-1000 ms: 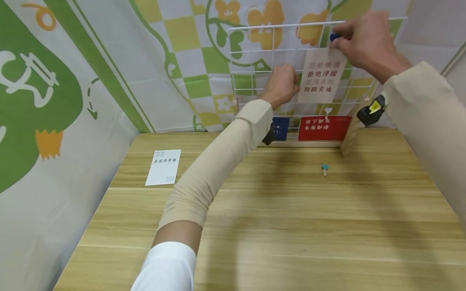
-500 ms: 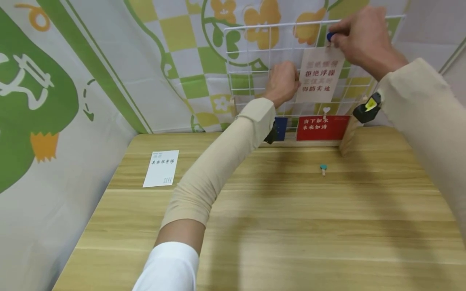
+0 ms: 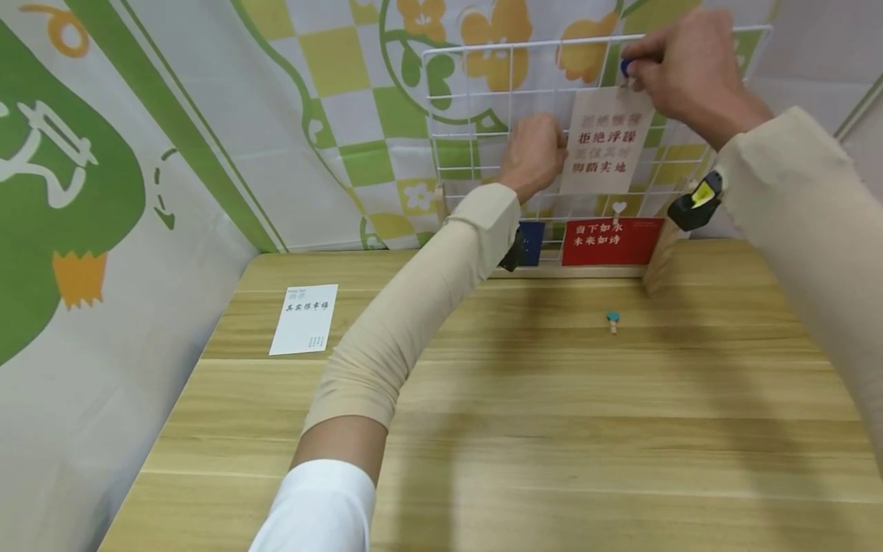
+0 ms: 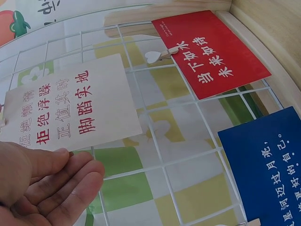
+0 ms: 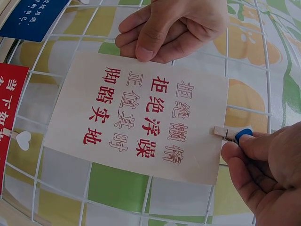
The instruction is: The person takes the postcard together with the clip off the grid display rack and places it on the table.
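A cream card (image 3: 602, 142) with red writing lies upright against a white wire grid (image 3: 476, 100). My right hand (image 3: 700, 73) pinches a small wooden clothespin (image 5: 225, 133) with a blue head (image 5: 243, 135) at the card's top edge, where its tip bites. With thumb and fingers my left hand (image 3: 533, 156) pinches the card's left side edge; in the right wrist view that hand (image 5: 174, 30) shows its thumb tip at the border. Lower on the grid, a red card (image 3: 614, 242) hangs from a clothespin with a white heart (image 3: 618, 208). A blue card (image 4: 265, 165) hangs beside it, partly hidden by my left wrist in the head view.
The grid stands in a wooden base (image 3: 658, 264) at the back of the wooden table (image 3: 552, 445). A white card (image 3: 303, 320) lies on the left of the table. A clothespin with a teal head (image 3: 612, 320) lies before the base. A patterned cloth (image 3: 338, 69) hangs behind.
Both hands keep their holds on the card and the blue-headed clothespin, almost still. The head view has shifted slightly.
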`<state>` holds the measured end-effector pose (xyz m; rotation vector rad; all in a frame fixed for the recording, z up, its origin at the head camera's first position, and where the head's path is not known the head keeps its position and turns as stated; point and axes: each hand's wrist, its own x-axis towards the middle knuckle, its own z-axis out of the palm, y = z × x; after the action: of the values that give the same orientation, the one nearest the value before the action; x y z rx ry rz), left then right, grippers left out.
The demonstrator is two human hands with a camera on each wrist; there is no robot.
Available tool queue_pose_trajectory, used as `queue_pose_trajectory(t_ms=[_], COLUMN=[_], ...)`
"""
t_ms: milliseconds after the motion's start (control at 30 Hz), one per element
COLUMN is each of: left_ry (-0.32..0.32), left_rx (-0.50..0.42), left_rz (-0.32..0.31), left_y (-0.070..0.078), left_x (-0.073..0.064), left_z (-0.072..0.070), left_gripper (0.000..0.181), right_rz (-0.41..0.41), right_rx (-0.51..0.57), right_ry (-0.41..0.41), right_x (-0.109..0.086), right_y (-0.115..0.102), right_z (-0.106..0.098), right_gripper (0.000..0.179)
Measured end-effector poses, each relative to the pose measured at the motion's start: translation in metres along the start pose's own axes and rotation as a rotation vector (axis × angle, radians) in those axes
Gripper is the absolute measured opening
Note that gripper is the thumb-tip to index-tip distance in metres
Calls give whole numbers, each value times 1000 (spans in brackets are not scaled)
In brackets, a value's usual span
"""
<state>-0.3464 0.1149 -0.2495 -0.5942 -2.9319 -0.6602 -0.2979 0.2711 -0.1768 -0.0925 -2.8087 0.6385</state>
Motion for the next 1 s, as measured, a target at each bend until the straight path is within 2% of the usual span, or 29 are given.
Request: queue_pose_trajectory(t_ms=[200,433,700,1000], left_ry=[9,3,12,-11], left_rx=[15,-3,20,-22], left_rz=[5,-19,-2,-23], left_y=[0,2,1,1], left_x=[-1,-2,-3,-5], left_z=[0,1,-1,-1], left_gripper=[22,24,23,23], right_rz=[9,14,35,38], right_rx=[15,34,36,40], right_ry=[8,26,42,51], right_x=[2,3,2,-1], right_y=[4,6,5,1], right_z=[-2,-2,-2,-4], right_gripper=[37,36,36,38])
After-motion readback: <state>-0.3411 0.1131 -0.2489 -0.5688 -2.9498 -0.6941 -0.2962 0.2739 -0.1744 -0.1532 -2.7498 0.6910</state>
